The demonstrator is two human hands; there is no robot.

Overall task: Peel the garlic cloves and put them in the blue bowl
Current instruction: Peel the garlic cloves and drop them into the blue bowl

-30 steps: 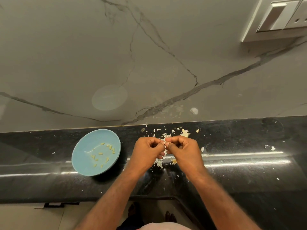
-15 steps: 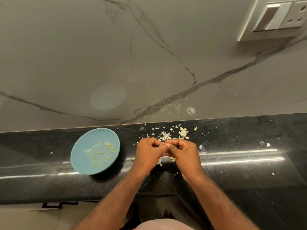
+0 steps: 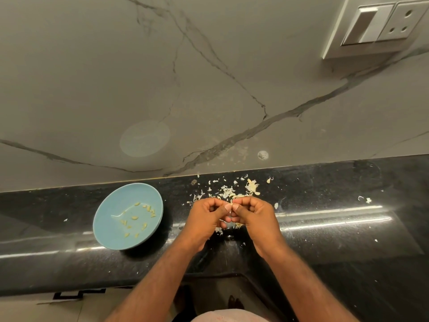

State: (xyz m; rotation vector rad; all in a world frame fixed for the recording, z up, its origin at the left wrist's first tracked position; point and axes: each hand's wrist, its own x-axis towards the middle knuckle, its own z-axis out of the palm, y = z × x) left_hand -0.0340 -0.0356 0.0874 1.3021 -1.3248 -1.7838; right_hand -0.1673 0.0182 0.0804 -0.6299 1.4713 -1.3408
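The left hand (image 3: pixel 206 217) and right hand (image 3: pixel 253 214) meet over the counter. Their fingers are curled inward and the two thumb tips touch. Between the thumbs I see only a pale sliver, which I take for the garlic clove (image 3: pixel 230 212). Both hands pinch it, but the fingers cover nearly all of it, so I cannot tell how much skin is left on it. Both forearms run out of the bottom of the view, and a pale strip of clothing (image 3: pixel 227 316) is cut by the lower edge. Two dark shapes on the floor below the counter edge are too dim for me to identify.

The blue bowl (image 3: pixel 102 212) sits on the counter to the left of the hands and apart from them. A scatter of small yellowish peeled cloves (image 3: pixel 135 218) lies inside it. Garlic skins (image 3: pixel 228 190) litter the counter behind and under the hands, thickest just beyond the knuckles. A few scraps (image 3: pixel 364 199) lie farther right.

The countertop (image 3: pixel 336 252) is glossy black stone with long light streaks reflected across it. Behind it rises a grey marble wall (image 3: pixel 92 77) with dark veins, and its polish mirrors the bowl faintly. A white switch and socket plate (image 3: pixel 376 24) is mounted at the upper right, clipped by the edge of the view.
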